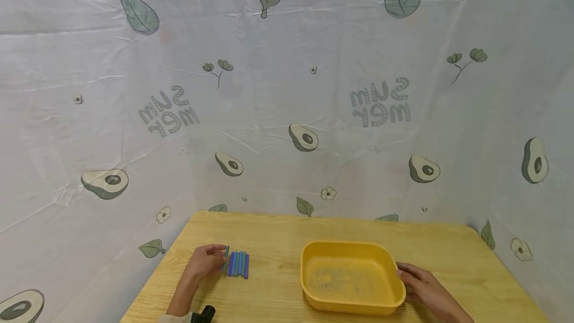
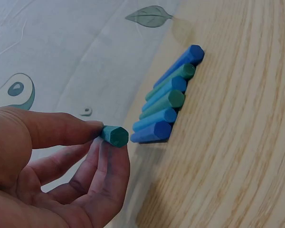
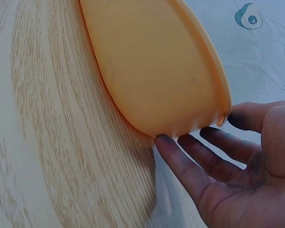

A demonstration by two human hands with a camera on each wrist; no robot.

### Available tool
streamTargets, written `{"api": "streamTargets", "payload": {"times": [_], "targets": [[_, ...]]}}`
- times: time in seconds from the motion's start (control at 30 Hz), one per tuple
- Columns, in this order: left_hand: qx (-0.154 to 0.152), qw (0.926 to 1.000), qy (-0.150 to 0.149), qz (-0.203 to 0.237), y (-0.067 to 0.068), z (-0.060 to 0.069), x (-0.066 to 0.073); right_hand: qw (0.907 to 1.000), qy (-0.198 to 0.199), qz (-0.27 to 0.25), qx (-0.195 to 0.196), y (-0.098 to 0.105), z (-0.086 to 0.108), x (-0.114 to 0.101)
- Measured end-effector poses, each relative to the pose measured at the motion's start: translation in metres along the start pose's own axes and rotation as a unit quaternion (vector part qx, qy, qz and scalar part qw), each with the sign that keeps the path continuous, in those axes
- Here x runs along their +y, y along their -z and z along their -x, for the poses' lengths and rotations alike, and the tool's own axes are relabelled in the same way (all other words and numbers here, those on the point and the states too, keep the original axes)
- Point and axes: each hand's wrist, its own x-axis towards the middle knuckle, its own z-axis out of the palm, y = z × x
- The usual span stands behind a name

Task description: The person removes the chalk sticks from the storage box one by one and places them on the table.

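On the left side of the table, my left hand (image 1: 205,263) pinches a teal hexagonal chalk stick (image 2: 116,136) between thumb and fingers, its end facing the wrist camera. Just right of that hand lies a row of blue, green and purple chalk sticks (image 1: 238,264), side by side on the wood. A shallow yellow plastic basin (image 1: 350,308) with grey smudges inside stands right of the middle. My right hand (image 1: 423,287) grips its right end, thumb at the rim and fingertips against the outer wall (image 3: 156,104). Dark smudges mark the fingertips of both hands.
The light wooden table (image 1: 273,243) has curtain-like sheets (image 1: 269,173) printed with avocados and leaves behind it and at both sides. A black strap piece (image 1: 205,314) shows at my left wrist. Bare wood lies between the chalk row and the basin.
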Motion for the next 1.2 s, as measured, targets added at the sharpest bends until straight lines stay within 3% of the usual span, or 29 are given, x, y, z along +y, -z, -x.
{"api": "streamTargets", "payload": {"times": [0.13,0.47,0.67,0.87,1.0,1.2], "targets": [[0.018,0.9998,0.003,-0.008,-0.002,-0.002,-0.004,1.0000,0.001,0.000,-0.007,0.000,0.002,0.000],[0.024,0.9994,-0.023,-0.013,-0.013,-0.014,0.004,0.9987,-0.013,0.029,0.040,0.001,0.005,-0.002],[0.054,0.9954,-0.041,-0.068,-0.017,-0.013,0.001,0.9992,-0.015,0.016,0.034,0.001,0.002,0.001],[0.095,0.9802,-0.067,-0.160,-0.023,-0.013,-0.002,0.9988,-0.023,0.025,0.036,0.000,-0.001,-0.002],[0.103,0.9757,-0.072,-0.180,-0.024,-0.009,-0.001,0.9989,-0.026,0.027,0.029,-0.002,-0.004,-0.003],[0.095,0.9757,-0.058,-0.189,-0.022,-0.001,-0.006,0.9990,-0.031,0.027,0.019,-0.004,-0.006,-0.003]]}}
